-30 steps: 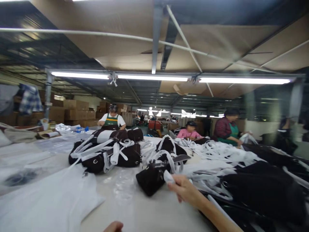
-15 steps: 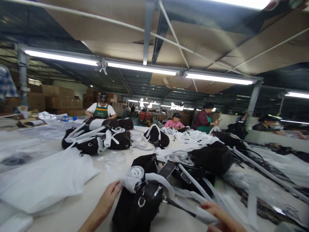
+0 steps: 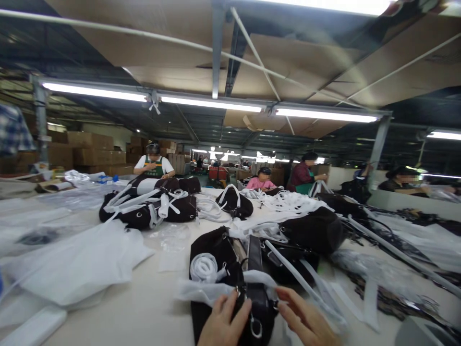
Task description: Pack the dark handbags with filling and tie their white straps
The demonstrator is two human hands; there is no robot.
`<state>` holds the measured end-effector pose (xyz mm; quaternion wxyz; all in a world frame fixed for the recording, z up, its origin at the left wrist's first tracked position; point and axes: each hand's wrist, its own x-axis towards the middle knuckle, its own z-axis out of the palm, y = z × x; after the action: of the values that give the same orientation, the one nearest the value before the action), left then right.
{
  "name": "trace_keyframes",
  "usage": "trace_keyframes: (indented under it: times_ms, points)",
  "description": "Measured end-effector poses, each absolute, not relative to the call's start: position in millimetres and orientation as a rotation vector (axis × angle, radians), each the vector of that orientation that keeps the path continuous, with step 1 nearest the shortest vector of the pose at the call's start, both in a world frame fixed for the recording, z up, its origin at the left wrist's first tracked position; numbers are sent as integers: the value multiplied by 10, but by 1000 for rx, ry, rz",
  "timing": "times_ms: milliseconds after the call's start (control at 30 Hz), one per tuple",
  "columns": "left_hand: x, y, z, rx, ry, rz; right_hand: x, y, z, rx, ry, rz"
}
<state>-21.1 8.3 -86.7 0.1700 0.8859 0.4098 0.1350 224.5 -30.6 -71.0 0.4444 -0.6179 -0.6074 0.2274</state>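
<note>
A black handbag with metal rings lies on the table before me. Its near end is between my two hands. My left hand grips the bag from the left, fingers bent over its top near a metal clasp. From the right, my right hand holds the bag's side with thumb and fingers at a small metal fitting. A coiled white wrapping strip rests on the bag, and a loose white wrap sticks out to its left. The palm sides of both hands are hidden.
White sheeting covers the left of the table. More black bags with white-wrapped straps lie behind and to the right. Clear plastic is at right. Several co-workers are across the table.
My left hand has moved right, from beside the bag onto it. My right hand has left the white-wrapped strap and come in to the bag's right side. The coil has shifted on the bag.
</note>
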Motion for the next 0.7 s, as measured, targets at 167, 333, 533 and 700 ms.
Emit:
trace_keyframes:
  times_ms: [167, 333, 533, 700]
  points:
    - [-356, 75, -673, 2422, 1031, 655, 2092, -58, -507, -1501, -1744, 67]
    - [-819, 507, -453, 2338, 1535, 656, 2005, -60, -202, -1468, -2141, 171]
    - [-918, 831, -572, 2381, 1456, 276, 2106, -164, -6, -1413, -2255, 17]
    - [-857, 736, -642, 2455, 1365, 189, 2303, -311, -131, -1379, -2094, -95]
